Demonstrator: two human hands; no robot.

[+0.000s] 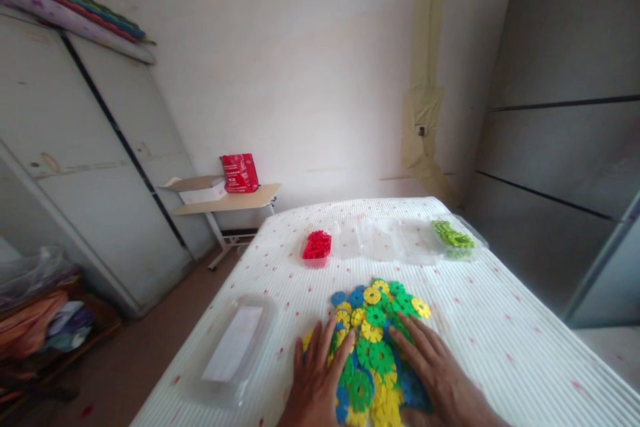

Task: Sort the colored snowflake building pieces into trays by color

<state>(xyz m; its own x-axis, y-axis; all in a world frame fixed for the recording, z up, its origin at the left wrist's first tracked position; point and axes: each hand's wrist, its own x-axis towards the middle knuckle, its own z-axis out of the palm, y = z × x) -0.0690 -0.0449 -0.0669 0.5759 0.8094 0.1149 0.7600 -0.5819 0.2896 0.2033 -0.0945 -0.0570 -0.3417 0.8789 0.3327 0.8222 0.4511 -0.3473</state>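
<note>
A heap of notched plastic discs (373,331) in green, yellow and blue lies near the front of the covered table. Against the left side of the heap rests my left hand (320,370), its fingers spread over some discs. My right hand (430,360) lies along the right side, fingers stretched out and touching the discs. Neither hand grips a piece. Beyond the heap, red pieces (317,245) fill a clear compartment at the left, and light green pieces (453,235) sit in another at the right.
A clear plastic lid with a white paper label (234,344) lies left of my hands. Clear plastic containers (380,240) stand between the red and green pieces. Behind the table's left corner, a small side table (260,195) holds a red bag (240,173) and a box (203,192).
</note>
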